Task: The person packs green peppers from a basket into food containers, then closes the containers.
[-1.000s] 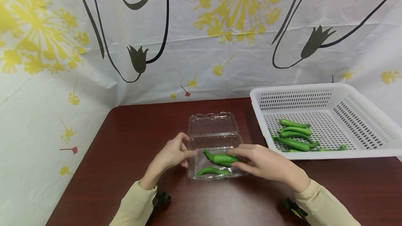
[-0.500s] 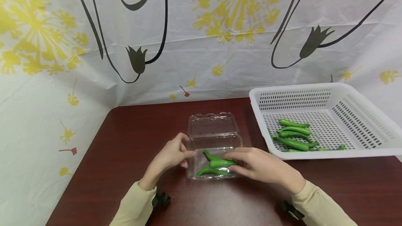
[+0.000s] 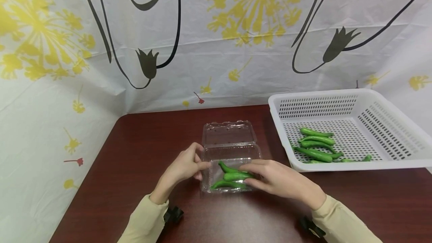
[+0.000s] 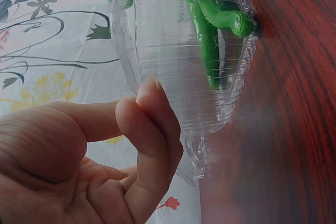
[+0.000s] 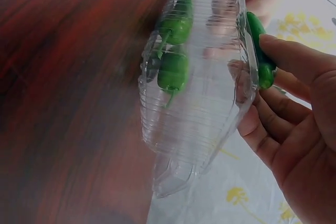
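An open clear plastic clamshell box (image 3: 213, 153) lies on the table, its lid (image 3: 229, 133) folded back away from me. My left hand (image 3: 185, 165) pinches the box's left rim between thumb and fingertips. Two green peppers lie on the bottom, one toward the back (image 3: 226, 168) and one along the front (image 3: 227, 185). My right hand (image 3: 278, 177) holds another green pepper (image 5: 260, 51) between thumb and fingers, at rim height over the right side of the box. In the head view, those fingers hide the right end of this pepper.
A white perforated plastic basket (image 3: 337, 166) stands at the right with several green peppers (image 3: 317, 140) inside. The dark red wooden table (image 3: 152, 134) meets a floral-patterned sheet (image 3: 189, 96) at the back and left.
My right hand has moved left and slightly toward me with its pepper, which now shows between the two peppers below. The left hand has stayed at the rim.
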